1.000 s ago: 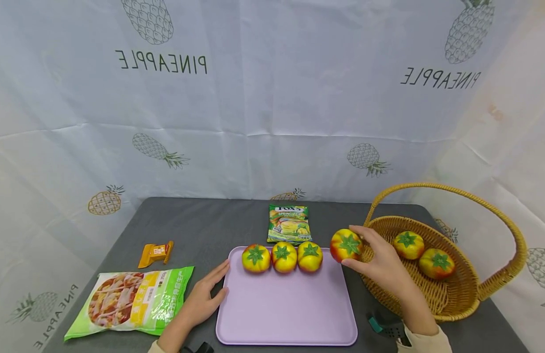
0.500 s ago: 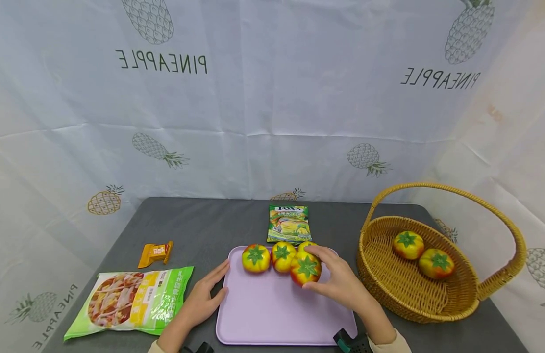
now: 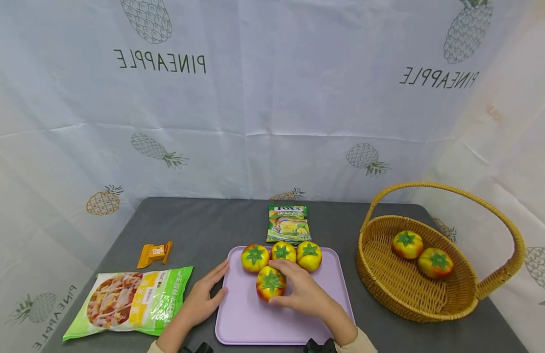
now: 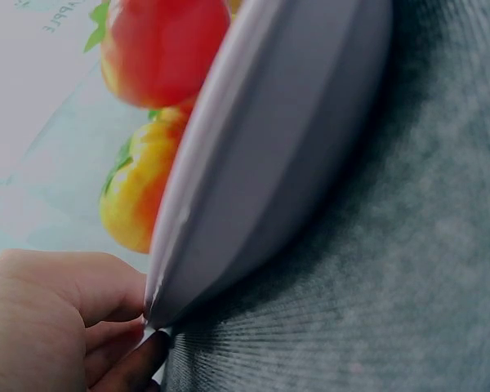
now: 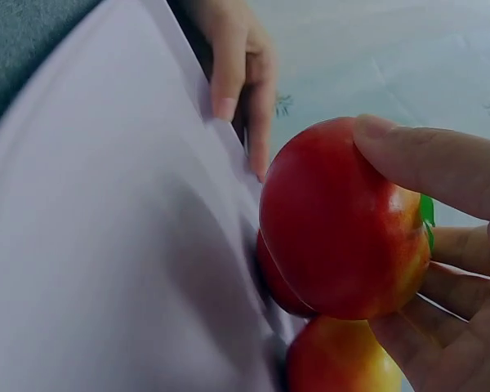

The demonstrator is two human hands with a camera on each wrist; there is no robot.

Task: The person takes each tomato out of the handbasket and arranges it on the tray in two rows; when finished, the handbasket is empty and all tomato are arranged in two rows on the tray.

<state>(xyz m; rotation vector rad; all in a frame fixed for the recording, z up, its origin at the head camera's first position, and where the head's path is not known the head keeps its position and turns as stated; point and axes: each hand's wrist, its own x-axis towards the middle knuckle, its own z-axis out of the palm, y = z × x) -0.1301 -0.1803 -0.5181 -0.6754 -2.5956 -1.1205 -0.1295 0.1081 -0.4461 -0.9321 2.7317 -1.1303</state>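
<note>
A right hand (image 3: 301, 289) grasped one glossy, rounded red-and-yellow fruit (image 3: 271, 284) over the lilac tray (image 3: 255, 326), just before three matching fruits (image 3: 283, 250) lined along its far edge. The left hand (image 3: 202, 300), fingers extended and gripping nothing, touched the tray's left rim. Two more fruits (image 3: 408, 244) lay right of the tray in one woven, arch-handled basket (image 3: 400, 277). One shiny plastic bag (image 3: 131, 299) and a small orange packet (image 3: 155, 253) occupied the dark desk (image 3: 210, 225) to its left; one green sachet (image 3: 289, 224) lay behind it.
</note>
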